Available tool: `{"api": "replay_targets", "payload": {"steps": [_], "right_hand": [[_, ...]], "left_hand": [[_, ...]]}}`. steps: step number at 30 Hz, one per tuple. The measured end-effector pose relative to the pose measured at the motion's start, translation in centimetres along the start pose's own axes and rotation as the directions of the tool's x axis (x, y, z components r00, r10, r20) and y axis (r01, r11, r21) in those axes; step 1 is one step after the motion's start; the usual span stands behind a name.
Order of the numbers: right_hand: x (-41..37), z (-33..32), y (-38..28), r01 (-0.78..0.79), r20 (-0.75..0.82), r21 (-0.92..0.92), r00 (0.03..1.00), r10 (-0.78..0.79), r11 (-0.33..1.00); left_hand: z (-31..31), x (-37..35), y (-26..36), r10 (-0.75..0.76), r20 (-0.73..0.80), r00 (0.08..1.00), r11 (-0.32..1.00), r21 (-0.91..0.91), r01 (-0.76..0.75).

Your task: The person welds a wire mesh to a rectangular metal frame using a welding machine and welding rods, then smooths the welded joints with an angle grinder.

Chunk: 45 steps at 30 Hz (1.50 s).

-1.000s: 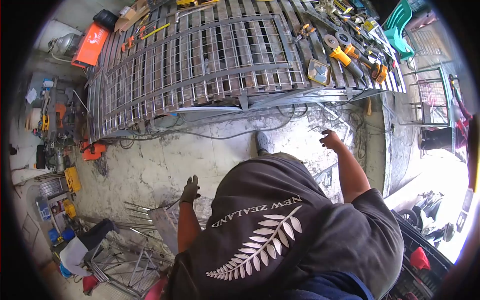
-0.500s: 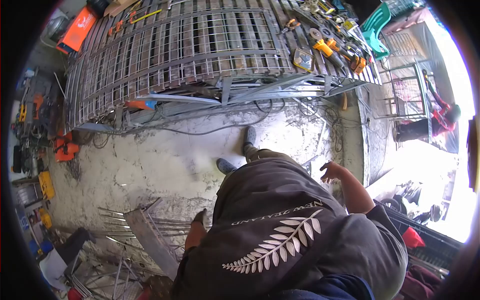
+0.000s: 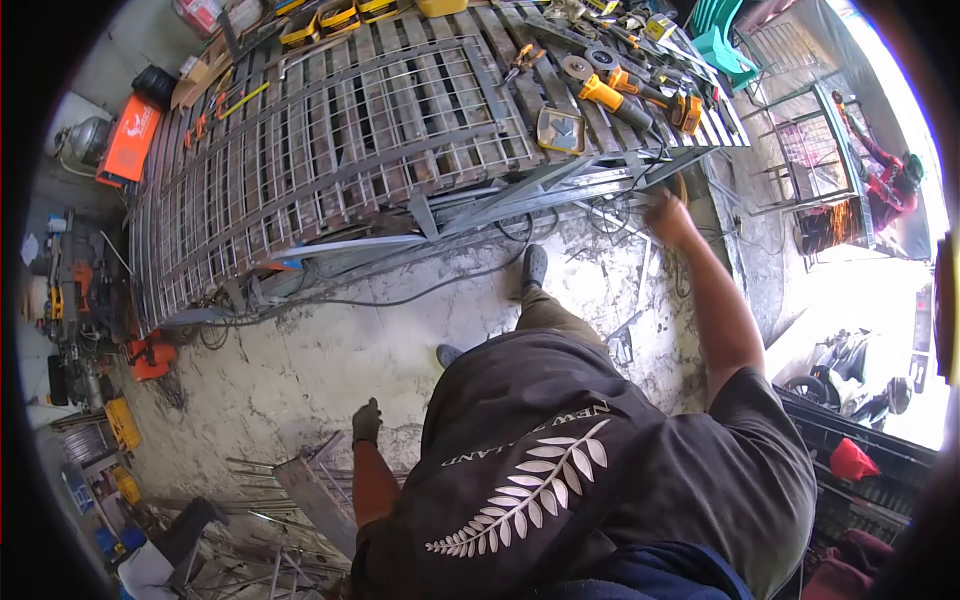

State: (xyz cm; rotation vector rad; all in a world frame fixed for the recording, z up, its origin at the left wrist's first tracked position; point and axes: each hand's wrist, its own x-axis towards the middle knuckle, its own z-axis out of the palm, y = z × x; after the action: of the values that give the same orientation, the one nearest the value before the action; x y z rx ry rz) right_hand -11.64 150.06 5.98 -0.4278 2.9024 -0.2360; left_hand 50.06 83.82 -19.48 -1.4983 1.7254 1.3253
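Observation:
My right hand reaches forward, just short of the front edge of the slatted metal bench. Its fingers are loosely curled and nothing shows in them. Low at my other side hangs my left hand in a dark glove, over the pale floor. How its fingers are set is hard to make out, and no object shows in it. On the bench lies a welded metal grille. Nearest my right hand on the bench are a yellow angle grinder, a second yellow power tool and a small tray.
Metal bars lie on the floor at my left. A black cable runs along the floor before the bench. Shelves of tools line the left side. Beyond a low ledge at right, another person works at a metal frame amid sparks.
I have stepped closer to the bench. My right hand has swung forward and up toward its edge. My left hand has come forward from beside my shirt. Sparks now show near the other person.

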Motion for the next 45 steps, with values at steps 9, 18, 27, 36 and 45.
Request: {"api": "replay_targets", "payload": {"steps": [9, 18, 27, 36, 45], "right_hand": [[23.9, -10.0, 2.2, -0.142, -0.275, -0.222, 0.958, 0.078, 0.965], [37.7, -6.8, 11.3, 0.047, 0.100, -0.248, 0.995, -0.022, 0.968], [36.0, -16.7, 10.6, 0.002, 0.024, -0.137, 1.000, 0.002, 0.991], [24.2, -27.0, 10.5, -0.133, 0.225, 0.286, 0.972, 0.068, 0.949], [11.0, -18.6, -3.3, -0.321, 0.321, 0.562, 0.934, 0.156, 0.762]], "left_hand": [[7.1, -7.9, 24.6, 0.431, -0.116, 0.895, 0.851, 0.382, -0.361], [17.4, -18.4, 38.3, 0.469, -0.034, 0.883, 0.841, 0.324, -0.434], [18.3, -18.9, 35.2, 0.545, -0.057, 0.836, 0.752, 0.474, -0.458], [15.4, -16.8, 46.3, 0.705, -0.081, 0.705, 0.624, 0.544, -0.561], [7.2, -9.4, 58.6, 0.934, 0.017, 0.356, 0.259, 0.652, -0.713]]}}
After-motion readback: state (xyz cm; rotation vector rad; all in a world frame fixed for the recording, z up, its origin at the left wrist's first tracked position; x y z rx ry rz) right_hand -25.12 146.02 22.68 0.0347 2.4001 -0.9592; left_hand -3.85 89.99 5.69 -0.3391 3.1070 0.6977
